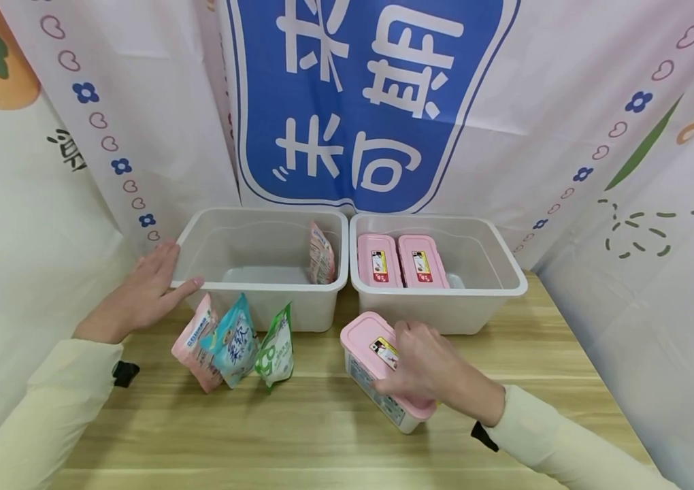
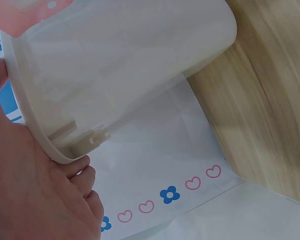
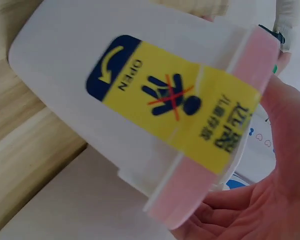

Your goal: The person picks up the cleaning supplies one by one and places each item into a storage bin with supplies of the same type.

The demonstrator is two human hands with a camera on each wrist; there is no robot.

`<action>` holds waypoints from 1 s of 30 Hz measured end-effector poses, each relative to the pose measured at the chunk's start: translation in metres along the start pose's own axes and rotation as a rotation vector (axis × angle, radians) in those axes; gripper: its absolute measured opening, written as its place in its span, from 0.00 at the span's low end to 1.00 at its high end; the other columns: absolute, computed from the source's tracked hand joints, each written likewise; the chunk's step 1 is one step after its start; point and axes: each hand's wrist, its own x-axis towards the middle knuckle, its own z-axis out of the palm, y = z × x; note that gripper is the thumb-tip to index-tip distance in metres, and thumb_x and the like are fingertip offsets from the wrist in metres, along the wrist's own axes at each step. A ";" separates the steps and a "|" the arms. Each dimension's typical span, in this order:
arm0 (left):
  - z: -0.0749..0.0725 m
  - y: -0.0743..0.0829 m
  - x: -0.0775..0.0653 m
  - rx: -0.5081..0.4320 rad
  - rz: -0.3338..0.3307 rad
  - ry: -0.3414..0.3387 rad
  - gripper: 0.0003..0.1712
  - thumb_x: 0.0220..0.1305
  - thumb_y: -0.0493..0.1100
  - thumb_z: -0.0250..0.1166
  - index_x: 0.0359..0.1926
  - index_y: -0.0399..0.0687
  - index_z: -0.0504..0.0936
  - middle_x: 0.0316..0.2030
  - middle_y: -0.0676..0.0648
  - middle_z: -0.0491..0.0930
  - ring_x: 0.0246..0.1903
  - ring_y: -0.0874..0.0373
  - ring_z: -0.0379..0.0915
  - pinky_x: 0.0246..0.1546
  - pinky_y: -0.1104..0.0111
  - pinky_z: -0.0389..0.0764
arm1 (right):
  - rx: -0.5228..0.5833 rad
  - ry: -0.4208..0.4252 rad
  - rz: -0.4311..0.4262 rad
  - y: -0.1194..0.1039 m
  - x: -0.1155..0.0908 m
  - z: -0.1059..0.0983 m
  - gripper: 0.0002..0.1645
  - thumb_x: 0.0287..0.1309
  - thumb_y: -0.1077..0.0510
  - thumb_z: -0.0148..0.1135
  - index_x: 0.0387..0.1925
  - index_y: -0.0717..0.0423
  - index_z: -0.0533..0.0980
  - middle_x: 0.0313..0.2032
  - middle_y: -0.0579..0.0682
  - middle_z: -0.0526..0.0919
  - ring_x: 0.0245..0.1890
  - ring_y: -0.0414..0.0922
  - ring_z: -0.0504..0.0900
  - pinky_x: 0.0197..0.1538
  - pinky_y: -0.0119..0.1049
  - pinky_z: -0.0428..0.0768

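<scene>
My right hand (image 1: pixel 423 364) grips a white box with a pink lid (image 1: pixel 367 335) from above, thumb on one side and fingers across the lid. A yellow seal (image 3: pixel 162 95) runs down the box's end in the right wrist view. At the left, my left hand (image 1: pixel 145 289) holds the corner rim of a pale plastic bin (image 1: pixel 267 287), with fingertips bent against its outer side in the left wrist view. One pink pouch (image 1: pixel 321 255) stands inside that bin. In front of it stand a pink pouch (image 1: pixel 196 344), a blue pouch (image 1: pixel 235 344) and a green-and-white pouch (image 1: pixel 276 350).
A second pale bin (image 1: pixel 439 303) stands beside the first, near the back wall. Inside are two pink-lidded boxes (image 1: pixel 379 260), side by side at its left. Printed cloth (image 1: pixel 151 82) hangs behind and at both sides of the wooden table (image 1: pixel 249 442).
</scene>
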 end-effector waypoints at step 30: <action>-0.002 0.002 0.000 0.002 -0.010 -0.022 0.57 0.80 0.70 0.43 0.83 0.34 0.30 0.83 0.31 0.25 0.83 0.30 0.24 0.82 0.35 0.32 | 0.043 0.073 -0.099 0.004 0.007 0.010 0.36 0.29 0.39 0.80 0.36 0.58 0.77 0.28 0.45 0.73 0.27 0.40 0.73 0.25 0.30 0.74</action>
